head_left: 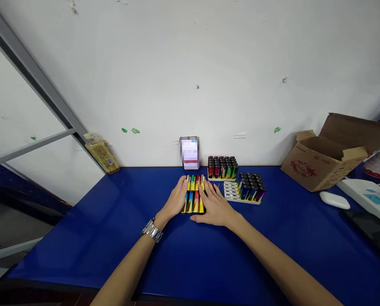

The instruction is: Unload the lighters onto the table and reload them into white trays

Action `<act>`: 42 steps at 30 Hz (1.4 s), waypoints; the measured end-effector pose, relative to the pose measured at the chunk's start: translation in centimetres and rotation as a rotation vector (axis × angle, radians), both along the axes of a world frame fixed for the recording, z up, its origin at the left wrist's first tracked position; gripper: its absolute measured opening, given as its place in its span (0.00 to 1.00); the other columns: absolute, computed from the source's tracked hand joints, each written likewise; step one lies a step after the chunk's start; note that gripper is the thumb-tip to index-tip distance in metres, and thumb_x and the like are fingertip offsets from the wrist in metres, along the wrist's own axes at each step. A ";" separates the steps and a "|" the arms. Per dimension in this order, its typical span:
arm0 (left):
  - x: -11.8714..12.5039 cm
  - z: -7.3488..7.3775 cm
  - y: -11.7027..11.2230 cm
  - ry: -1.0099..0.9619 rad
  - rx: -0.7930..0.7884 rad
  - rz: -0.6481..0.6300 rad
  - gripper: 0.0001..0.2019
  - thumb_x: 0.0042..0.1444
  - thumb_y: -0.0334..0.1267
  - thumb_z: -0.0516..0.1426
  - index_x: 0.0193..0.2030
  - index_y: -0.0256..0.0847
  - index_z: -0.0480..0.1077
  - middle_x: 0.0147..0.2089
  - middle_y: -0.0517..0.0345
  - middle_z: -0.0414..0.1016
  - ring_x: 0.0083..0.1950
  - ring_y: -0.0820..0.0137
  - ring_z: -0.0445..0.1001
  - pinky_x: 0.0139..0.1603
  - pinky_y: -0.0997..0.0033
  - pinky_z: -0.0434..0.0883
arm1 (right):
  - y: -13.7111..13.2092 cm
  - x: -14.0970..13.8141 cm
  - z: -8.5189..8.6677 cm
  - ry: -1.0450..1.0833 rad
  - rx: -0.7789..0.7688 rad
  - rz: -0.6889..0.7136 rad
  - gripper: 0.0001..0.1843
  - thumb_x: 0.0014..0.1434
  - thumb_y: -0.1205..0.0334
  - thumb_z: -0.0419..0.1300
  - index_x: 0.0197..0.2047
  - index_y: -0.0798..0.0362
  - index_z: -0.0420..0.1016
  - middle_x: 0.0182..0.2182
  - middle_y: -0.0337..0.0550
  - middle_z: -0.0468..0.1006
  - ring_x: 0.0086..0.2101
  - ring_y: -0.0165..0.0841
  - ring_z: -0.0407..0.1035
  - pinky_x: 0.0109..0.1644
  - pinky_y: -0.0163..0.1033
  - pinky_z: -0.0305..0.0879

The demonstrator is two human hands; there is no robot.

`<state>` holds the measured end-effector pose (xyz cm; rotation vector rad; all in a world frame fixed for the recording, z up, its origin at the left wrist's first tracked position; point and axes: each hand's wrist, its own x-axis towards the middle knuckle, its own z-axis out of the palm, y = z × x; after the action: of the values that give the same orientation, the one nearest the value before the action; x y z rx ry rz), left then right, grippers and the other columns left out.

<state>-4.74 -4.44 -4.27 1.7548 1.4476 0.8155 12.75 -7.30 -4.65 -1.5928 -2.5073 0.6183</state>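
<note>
Two rows of shiny tubes, in gold, blue, red and green, lie side by side on the blue table. My left hand rests along their left edge, fingers stretched forward and touching it. On the other side, my right hand has its fingers spread, its thumb nearest me and its fingertips over the right-hand tubes. The tubes lie between both hands, and part of the right side is hidden. Similar tubes with black tops stand upright in a white holed tray, whose left holes show bare. Behind it stands a fuller rack of black-topped tubes.
A phone leans on the wall behind the tubes. On the right are an open cardboard box, a white mouse, a power strip and a dark flat device. A yellow-labelled bottle stands at the left back.
</note>
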 end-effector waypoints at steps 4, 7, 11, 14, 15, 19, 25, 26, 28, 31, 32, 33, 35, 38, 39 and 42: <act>-0.1 -0.6 -0.2 0.120 0.069 -0.075 0.34 0.63 0.60 0.36 0.69 0.41 0.49 0.73 0.48 0.47 0.73 0.61 0.44 0.71 0.55 0.46 | -0.1 -0.3 0.2 -0.026 0.042 0.010 0.63 0.50 0.25 0.46 0.72 0.64 0.31 0.70 0.59 0.28 0.67 0.50 0.22 0.68 0.56 0.24; -0.1 -1.0 -0.1 0.261 0.088 -0.136 0.36 0.63 0.59 0.36 0.70 0.36 0.46 0.74 0.45 0.41 0.74 0.60 0.37 0.72 0.54 0.43 | -0.1 -0.5 0.5 -0.037 0.058 0.024 0.61 0.52 0.26 0.43 0.71 0.66 0.32 0.70 0.61 0.30 0.68 0.50 0.22 0.68 0.56 0.24; -0.3 -1.4 0.2 0.418 0.159 -0.169 0.37 0.64 0.58 0.34 0.70 0.32 0.45 0.73 0.41 0.41 0.74 0.59 0.34 0.71 0.51 0.43 | 0.2 -0.9 0.8 -0.050 0.051 0.022 0.58 0.55 0.28 0.42 0.71 0.67 0.33 0.70 0.63 0.31 0.68 0.50 0.23 0.68 0.55 0.23; -0.5 -1.6 0.8 0.479 0.200 -0.171 0.36 0.64 0.57 0.34 0.70 0.31 0.46 0.73 0.39 0.43 0.74 0.58 0.35 0.71 0.51 0.45 | 0.5 -1.3 0.9 -0.045 0.057 0.016 0.58 0.55 0.29 0.43 0.71 0.67 0.33 0.69 0.64 0.30 0.67 0.51 0.23 0.68 0.55 0.23; -0.6 -1.6 0.9 0.482 0.207 -0.171 0.36 0.65 0.57 0.34 0.69 0.31 0.46 0.73 0.39 0.43 0.74 0.58 0.36 0.71 0.51 0.45 | 0.6 -1.4 0.9 -0.039 0.058 0.016 0.58 0.55 0.29 0.44 0.71 0.67 0.33 0.69 0.64 0.30 0.67 0.51 0.23 0.68 0.55 0.23; -0.8 -1.8 1.3 0.441 0.234 -0.177 0.35 0.65 0.56 0.33 0.69 0.31 0.47 0.72 0.39 0.44 0.74 0.59 0.37 0.71 0.51 0.45 | 1.0 -1.5 0.6 -0.004 0.064 0.015 0.59 0.54 0.29 0.46 0.71 0.66 0.32 0.69 0.64 0.31 0.67 0.52 0.24 0.68 0.55 0.24; -0.8 -1.0 1.0 0.394 0.331 -0.099 0.30 0.66 0.53 0.37 0.66 0.34 0.53 0.70 0.39 0.53 0.73 0.57 0.45 0.69 0.47 0.48 | 0.4 -1.1 1.6 0.044 0.073 0.015 0.60 0.53 0.31 0.51 0.71 0.64 0.31 0.70 0.63 0.31 0.68 0.52 0.27 0.67 0.58 0.36; -0.8 -0.6 0.8 0.389 0.369 -0.080 0.29 0.66 0.52 0.38 0.65 0.34 0.55 0.68 0.39 0.56 0.72 0.57 0.47 0.69 0.47 0.49 | 0.1 -0.7 2.1 0.054 0.118 0.013 0.58 0.54 0.34 0.53 0.71 0.65 0.35 0.69 0.64 0.36 0.68 0.53 0.32 0.67 0.57 0.40; -0.8 0.0 0.6 0.373 0.453 -0.041 0.27 0.66 0.50 0.39 0.62 0.34 0.59 0.63 0.39 0.64 0.68 0.57 0.56 0.67 0.50 0.53 | -0.7 0.5 3.3 0.087 0.265 0.004 0.45 0.58 0.43 0.54 0.68 0.65 0.50 0.65 0.65 0.55 0.64 0.52 0.50 0.64 0.54 0.50; -0.6 0.8 0.1 0.334 0.556 -0.006 0.21 0.66 0.46 0.42 0.55 0.35 0.65 0.54 0.42 0.72 0.58 0.59 0.67 0.61 0.55 0.63 | -1.7 4.3 4.8 0.194 0.501 -0.086 0.22 0.65 0.54 0.47 0.53 0.55 0.74 0.43 0.54 0.79 0.43 0.44 0.72 0.53 0.52 0.61; -0.5 0.9 -0.1 0.318 0.582 -0.006 0.19 0.65 0.44 0.43 0.53 0.37 0.66 0.51 0.43 0.73 0.55 0.59 0.69 0.59 0.55 0.65 | -1.9 5.9 5.0 0.235 0.605 -0.161 0.20 0.64 0.54 0.49 0.49 0.55 0.76 0.40 0.53 0.79 0.40 0.43 0.72 0.53 0.53 0.61; -0.3 1.1 -0.2 0.301 0.606 -0.012 0.18 0.65 0.43 0.44 0.51 0.38 0.67 0.49 0.45 0.73 0.53 0.60 0.70 0.57 0.56 0.66 | -2.0 7.6 5.2 0.278 0.703 -0.246 0.19 0.62 0.53 0.52 0.48 0.54 0.76 0.39 0.53 0.79 0.41 0.44 0.72 0.54 0.54 0.59; 0.2 1.2 -0.6 0.271 0.646 -0.038 0.15 0.64 0.41 0.45 0.49 0.40 0.68 0.46 0.47 0.74 0.51 0.60 0.71 0.55 0.57 0.68 | -1.9 11.0 4.9 0.330 0.786 -0.357 0.21 0.58 0.51 0.58 0.51 0.52 0.74 0.43 0.52 0.77 0.47 0.47 0.68 0.57 0.56 0.57; 1.4 1.5 -1.3 0.240 0.674 -0.102 0.13 0.63 0.38 0.46 0.47 0.40 0.69 0.44 0.48 0.74 0.48 0.62 0.71 0.51 0.58 0.69 | -1.3 14.6 3.5 0.404 0.572 -0.354 0.39 0.49 0.47 0.65 0.62 0.51 0.63 0.56 0.54 0.68 0.56 0.49 0.62 0.57 0.54 0.60; 1.9 1.6 -1.6 0.233 0.669 -0.132 0.13 0.63 0.38 0.46 0.46 0.40 0.69 0.43 0.48 0.74 0.47 0.62 0.71 0.50 0.59 0.69 | -1.1 15.2 2.9 0.441 0.455 -0.341 0.44 0.47 0.46 0.67 0.64 0.51 0.58 0.57 0.53 0.67 0.55 0.48 0.63 0.56 0.53 0.62; 3.5 2.0 -2.7 0.208 0.597 -0.229 0.12 0.63 0.38 0.47 0.48 0.41 0.68 0.42 0.49 0.73 0.47 0.63 0.71 0.51 0.59 0.69 | -0.6 15.6 1.2 0.551 0.290 -0.335 0.43 0.46 0.52 0.67 0.63 0.51 0.57 0.53 0.50 0.71 0.50 0.44 0.69 0.54 0.49 0.65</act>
<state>-1.24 -7.15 -2.28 2.4629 1.1616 1.0336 28.39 -7.94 -3.42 -1.4413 -1.7933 0.5267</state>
